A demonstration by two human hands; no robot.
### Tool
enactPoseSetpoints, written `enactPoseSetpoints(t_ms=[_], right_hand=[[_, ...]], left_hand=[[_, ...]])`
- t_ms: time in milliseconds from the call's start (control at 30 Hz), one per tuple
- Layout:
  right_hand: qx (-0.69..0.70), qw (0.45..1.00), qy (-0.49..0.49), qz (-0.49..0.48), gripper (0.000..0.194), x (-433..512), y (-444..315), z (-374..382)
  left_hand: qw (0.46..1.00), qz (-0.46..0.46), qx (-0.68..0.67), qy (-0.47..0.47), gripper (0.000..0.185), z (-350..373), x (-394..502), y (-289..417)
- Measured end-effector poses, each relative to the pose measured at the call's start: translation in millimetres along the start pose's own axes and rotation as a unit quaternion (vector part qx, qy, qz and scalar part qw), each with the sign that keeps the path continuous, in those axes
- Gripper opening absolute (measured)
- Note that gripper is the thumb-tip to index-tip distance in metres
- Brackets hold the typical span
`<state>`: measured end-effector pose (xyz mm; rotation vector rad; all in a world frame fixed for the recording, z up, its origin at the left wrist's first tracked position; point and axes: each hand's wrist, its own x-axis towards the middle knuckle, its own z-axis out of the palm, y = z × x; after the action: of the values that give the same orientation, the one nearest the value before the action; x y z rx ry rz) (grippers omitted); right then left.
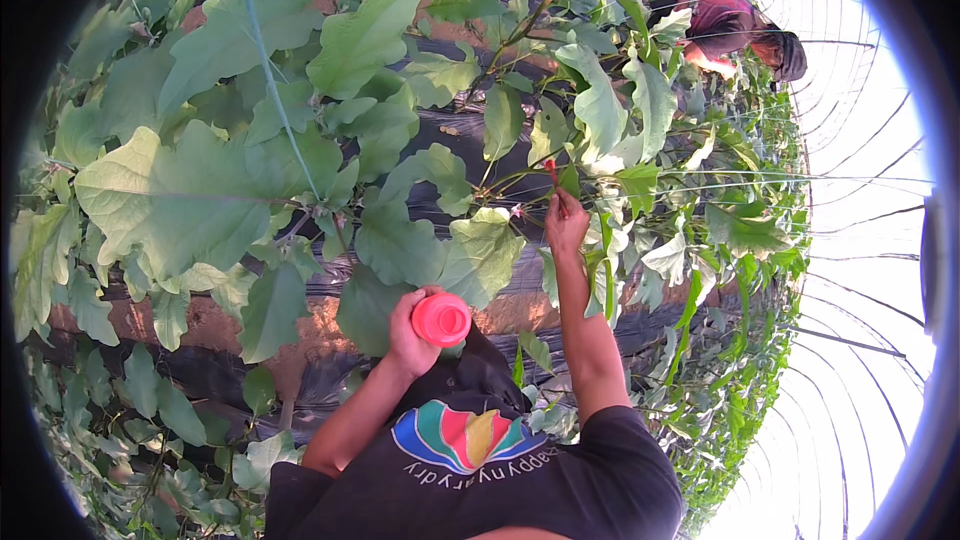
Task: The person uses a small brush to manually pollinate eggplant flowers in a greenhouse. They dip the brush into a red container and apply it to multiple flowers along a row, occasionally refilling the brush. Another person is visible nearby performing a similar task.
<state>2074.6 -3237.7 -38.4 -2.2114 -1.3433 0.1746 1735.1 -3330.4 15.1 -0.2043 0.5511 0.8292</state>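
Note:
My left hand (414, 334) is closed around a red plastic container (442, 319) with an open round mouth, held in front of my dark shirt. Farther out to the right, my right hand (567, 223) pinches a thin tool with a small red tip (551, 167), which looks like a brush, though its exact kind cannot be told. The tip is among the stems and leaves of an eggplant plant (517, 180). A small pinkish flower (516, 211) shows to the left of my right hand. Large lobed leaves (405, 240) spread between and above both hands.
Black plastic mulch (450, 127) and strips of bare soil (315, 315) run between the plants. A blue-green string (270, 75) slants down at the upper left. Another person (720, 22) bends over plants at the upper right, under the greenhouse's curved frame (847, 292).

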Motion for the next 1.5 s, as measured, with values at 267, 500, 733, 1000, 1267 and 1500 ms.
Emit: enactPoseSetpoints(t_ms=[267, 500, 733, 1000, 1267, 1500], right_hand=[[0.102, 0.992, 0.067, -0.027, 0.024, -21, -20, -20], [0.199, 0.974, 0.049, -0.096, 0.02, -118, -45, -41], [0.167, 0.981, -0.081, -0.046, 0.036, -232, 64, -45], [0.142, 0.989, -0.007, -0.027, 0.021, -259, 155, -153], [0.102, 0.987, 0.109, 0.053, 0.023, -283, 296, -201], [0.132, 0.968, 0.151, 0.151, 0.022, -272, 365, -257]], left_hand=[[0.999, -0.002, 0.032, 0.006, 0.032, 5, -1, -6], [0.998, -0.029, 0.046, 0.018, 0.032, 27, 3, -35], [0.983, -0.105, 0.106, -0.108, 0.033, 53, 10, -101], [0.96, -0.191, 0.154, -0.136, 0.034, 93, 16, -220], [0.942, -0.239, 0.171, -0.165, 0.034, 140, 29, -356], [0.931, -0.244, 0.161, -0.217, 0.045, 142, 49, -431]])
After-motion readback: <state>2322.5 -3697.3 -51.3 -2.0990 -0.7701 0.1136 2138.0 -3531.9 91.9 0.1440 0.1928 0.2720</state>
